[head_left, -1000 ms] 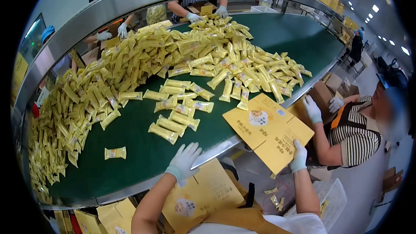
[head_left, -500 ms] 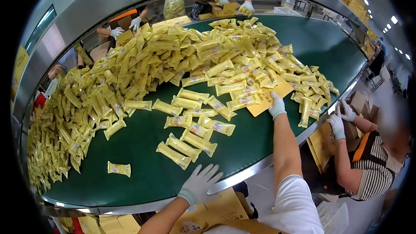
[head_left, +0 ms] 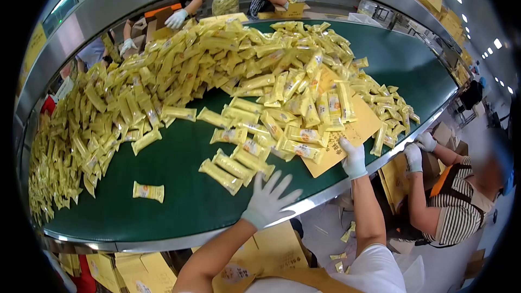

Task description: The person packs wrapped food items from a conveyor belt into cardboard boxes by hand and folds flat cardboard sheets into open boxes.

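Note:
Many yellow wrapped snack packets lie heaped on the green conveyor belt. My right hand, in a white glove, grips the near edge of a flat yellow cardboard sheet. Several packets rest on and against that sheet, covering part of it. Near the belt's front rim, my left hand is gloved too, fingers spread and holding nothing. Just beyond its fingertips is a row of packets.
A lone packet lies at the left front. The metal rim borders the belt. Yellow cartons stand below me. A co-worker in a striped shirt works at the right; other gloved workers are across the belt. Some packets lie on the floor.
The cardboard sheet has come nearer to me in my right hand, and packets from the heap have slid with it. My left hand has moved right and slightly forward, its fingers spreading wider.

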`<state>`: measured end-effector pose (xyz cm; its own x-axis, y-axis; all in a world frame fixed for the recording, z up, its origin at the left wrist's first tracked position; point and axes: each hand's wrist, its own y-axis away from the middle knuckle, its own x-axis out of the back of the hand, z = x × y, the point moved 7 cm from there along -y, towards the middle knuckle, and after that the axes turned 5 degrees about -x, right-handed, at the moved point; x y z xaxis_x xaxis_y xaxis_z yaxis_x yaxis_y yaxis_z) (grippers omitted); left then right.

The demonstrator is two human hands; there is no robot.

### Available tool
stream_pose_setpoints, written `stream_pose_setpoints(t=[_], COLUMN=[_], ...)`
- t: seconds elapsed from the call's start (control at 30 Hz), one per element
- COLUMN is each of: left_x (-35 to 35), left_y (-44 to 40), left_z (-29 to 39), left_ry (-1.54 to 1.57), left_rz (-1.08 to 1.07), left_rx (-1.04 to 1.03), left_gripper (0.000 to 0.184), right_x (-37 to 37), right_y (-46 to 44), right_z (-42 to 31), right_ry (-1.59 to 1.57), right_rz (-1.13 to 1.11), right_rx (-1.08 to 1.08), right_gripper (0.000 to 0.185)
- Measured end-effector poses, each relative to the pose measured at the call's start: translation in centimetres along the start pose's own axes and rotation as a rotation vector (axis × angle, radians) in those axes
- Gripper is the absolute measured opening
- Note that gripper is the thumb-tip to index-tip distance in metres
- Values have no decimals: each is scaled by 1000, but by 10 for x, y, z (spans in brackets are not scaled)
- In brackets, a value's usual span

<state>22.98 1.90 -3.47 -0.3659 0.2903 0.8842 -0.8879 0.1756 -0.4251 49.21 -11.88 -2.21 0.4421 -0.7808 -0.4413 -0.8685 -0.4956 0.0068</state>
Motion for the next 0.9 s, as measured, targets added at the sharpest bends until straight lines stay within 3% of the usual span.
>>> stream_pose_setpoints(t=[0.1, 0.17, 0.33, 0.47, 0.57, 0.7, 0.9], left_x=[-4, 3, 19, -2, 4, -8, 2], left_y=[-28, -39, -16, 19, 14, -3, 14], left_z=[19, 26, 13, 2, 0, -2, -23], left_ry=[-95, -194, -164, -277, -255, -226, -220], left_rz=[312, 465, 461, 289, 147, 35, -79], left_rx=[-106, -96, 110, 253, 294, 318, 447], left_gripper=[44, 46, 64, 72, 75, 71, 67], right_x=[-25, -40, -108, -111, -81, -74, -126], right_y=[37, 54, 113, 126, 117, 90, 92], right_z=[-5, -10, -33, -64, -63, -10, 29], right_ry=[128, 252, 638, 799, 671, 675, 685], right_rz=[46, 43, 17, 47, 165, 5, -266], right_rx=[39, 68, 87, 236, 258, -18, -47], right_gripper=[46, 44, 35, 26, 25, 33, 36])
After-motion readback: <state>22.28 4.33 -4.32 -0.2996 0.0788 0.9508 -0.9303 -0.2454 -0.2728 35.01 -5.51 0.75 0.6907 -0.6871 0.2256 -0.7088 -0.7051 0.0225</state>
